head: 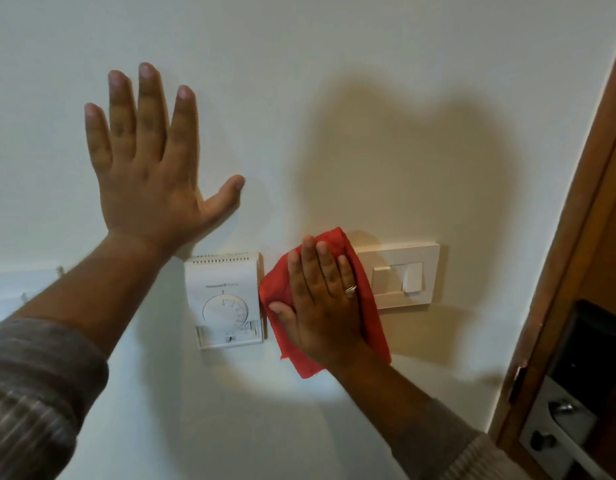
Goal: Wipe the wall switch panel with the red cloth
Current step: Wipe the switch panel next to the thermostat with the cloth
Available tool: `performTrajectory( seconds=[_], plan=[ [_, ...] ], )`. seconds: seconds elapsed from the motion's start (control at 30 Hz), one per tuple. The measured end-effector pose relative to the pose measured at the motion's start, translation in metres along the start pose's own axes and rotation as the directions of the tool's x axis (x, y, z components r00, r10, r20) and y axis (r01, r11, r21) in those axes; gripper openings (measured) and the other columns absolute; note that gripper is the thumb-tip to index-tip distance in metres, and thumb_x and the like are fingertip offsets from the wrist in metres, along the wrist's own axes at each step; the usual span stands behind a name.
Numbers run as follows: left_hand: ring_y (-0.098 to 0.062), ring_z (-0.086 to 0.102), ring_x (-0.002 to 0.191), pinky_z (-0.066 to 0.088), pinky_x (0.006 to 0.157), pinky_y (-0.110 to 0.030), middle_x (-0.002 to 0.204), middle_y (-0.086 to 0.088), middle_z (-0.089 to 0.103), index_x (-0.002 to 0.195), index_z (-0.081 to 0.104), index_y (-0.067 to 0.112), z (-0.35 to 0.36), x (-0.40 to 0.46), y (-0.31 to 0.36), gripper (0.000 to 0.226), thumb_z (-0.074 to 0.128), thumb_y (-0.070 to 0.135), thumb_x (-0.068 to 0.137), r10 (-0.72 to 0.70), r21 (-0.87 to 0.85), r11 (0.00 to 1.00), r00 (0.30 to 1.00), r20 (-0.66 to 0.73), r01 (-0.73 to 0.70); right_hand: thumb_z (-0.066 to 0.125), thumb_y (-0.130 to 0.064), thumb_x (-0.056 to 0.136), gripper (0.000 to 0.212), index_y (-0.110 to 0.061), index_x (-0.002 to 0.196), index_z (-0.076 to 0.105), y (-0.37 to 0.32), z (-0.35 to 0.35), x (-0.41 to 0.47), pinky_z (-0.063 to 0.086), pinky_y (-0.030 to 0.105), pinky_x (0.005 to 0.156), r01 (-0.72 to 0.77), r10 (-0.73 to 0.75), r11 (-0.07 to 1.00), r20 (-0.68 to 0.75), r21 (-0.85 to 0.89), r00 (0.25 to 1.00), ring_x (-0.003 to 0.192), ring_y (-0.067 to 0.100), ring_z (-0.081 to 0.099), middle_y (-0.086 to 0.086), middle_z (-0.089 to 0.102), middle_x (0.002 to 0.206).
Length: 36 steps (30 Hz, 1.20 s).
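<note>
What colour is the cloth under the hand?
Red. The cloth shows best in the head view, pressed flat under the right hand.

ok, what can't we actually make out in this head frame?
- Left part of the switch panel: covered by the red cloth and right hand.
- Thermostat dial numbers and slider labels: too small and blurred.
- Small pegs on the wall at the left edge: blurred.
- Door hardware beyond the wooden frame: cut off by the right edge.
- Left hand palm contact with the wall: hidden behind the hand.
</note>
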<state>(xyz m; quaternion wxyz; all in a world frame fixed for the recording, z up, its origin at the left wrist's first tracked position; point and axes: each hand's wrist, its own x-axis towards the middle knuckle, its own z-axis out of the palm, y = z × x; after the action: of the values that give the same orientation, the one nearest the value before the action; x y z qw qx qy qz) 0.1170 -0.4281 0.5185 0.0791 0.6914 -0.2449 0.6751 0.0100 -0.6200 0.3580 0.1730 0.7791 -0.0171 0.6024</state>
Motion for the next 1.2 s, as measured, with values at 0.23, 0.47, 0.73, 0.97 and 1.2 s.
performTrajectory(
  seconds=[0.23, 0.47, 0.73, 0.97, 1.2],
  plan=[
    [-0.056, 0.021, 0.149, 0.017, 0.119, -0.070, 0.163, -0.033, 0.024, 0.159, 0.024, 0.007, -0.008, -0.001, 0.002, 0.097, 0.041, 0.075, 0.092, -0.012, -0.022, 1.000, 0.998, 0.060, 0.013, 0.047, -0.050, 0.101, 0.061, -0.013, 0.148, 0.039, 0.048, -0.005, -0.019, 0.010, 0.042, 0.126, 0.476, -0.476, 0.879, -0.004, 0.021, 0.879, 0.150, 0.025, 0.021, 0.007, 0.030, 0.156],
    [-0.055, 0.023, 0.149, 0.020, 0.119, -0.071, 0.163, -0.032, 0.026, 0.158, 0.027, 0.005, -0.010, 0.000, 0.004, 0.097, 0.041, 0.074, 0.092, -0.013, -0.015, 1.000, 0.997, 0.070, 0.014, 0.036, -0.054, 0.103, 0.073, -0.008, 0.156, 0.016, 0.018, 0.007, -0.016, 0.002, 0.047, 0.126, 0.186, -0.187, 0.982, -0.040, -0.028, 0.982, 0.154, 0.030, 0.006, 0.009, 0.009, 0.166],
    [-0.054, 0.022, 0.150, 0.017, 0.119, -0.068, 0.164, -0.031, 0.024, 0.160, 0.023, 0.008, -0.010, 0.001, 0.004, 0.096, 0.040, 0.074, 0.092, -0.016, -0.025, 1.000, 0.997, 0.074, 0.018, 0.044, -0.050, 0.102, 0.068, -0.006, 0.151, 0.027, 0.045, 0.000, -0.021, 0.005, 0.044, 0.126, 0.376, -0.379, 0.924, -0.042, -0.065, 0.924, 0.154, 0.029, 0.005, 0.015, 0.009, 0.164],
    [-0.054, 0.023, 0.150, 0.018, 0.119, -0.070, 0.163, -0.031, 0.025, 0.159, 0.025, 0.008, -0.007, 0.001, 0.005, 0.096, 0.042, 0.074, 0.092, -0.020, -0.023, 1.000, 0.998, 0.059, 0.021, 0.038, -0.054, 0.100, 0.077, -0.002, 0.154, 0.021, 0.002, 0.009, -0.021, -0.001, 0.049, 0.125, 0.311, -0.312, 0.946, 0.000, -0.090, 0.950, 0.154, 0.033, 0.000, 0.014, 0.014, 0.163],
    [-0.055, 0.025, 0.149, 0.021, 0.118, -0.071, 0.162, -0.032, 0.027, 0.159, 0.026, 0.007, -0.004, -0.001, 0.001, 0.096, 0.041, 0.075, 0.092, -0.007, -0.013, 1.000, 0.999, 0.039, 0.007, 0.036, -0.057, 0.102, 0.080, -0.005, 0.156, 0.008, 0.050, 0.006, -0.037, 0.004, 0.045, 0.126, 0.243, -0.245, 0.969, -0.053, -0.047, 0.968, 0.154, 0.031, 0.002, 0.015, -0.003, 0.166]
  ],
)
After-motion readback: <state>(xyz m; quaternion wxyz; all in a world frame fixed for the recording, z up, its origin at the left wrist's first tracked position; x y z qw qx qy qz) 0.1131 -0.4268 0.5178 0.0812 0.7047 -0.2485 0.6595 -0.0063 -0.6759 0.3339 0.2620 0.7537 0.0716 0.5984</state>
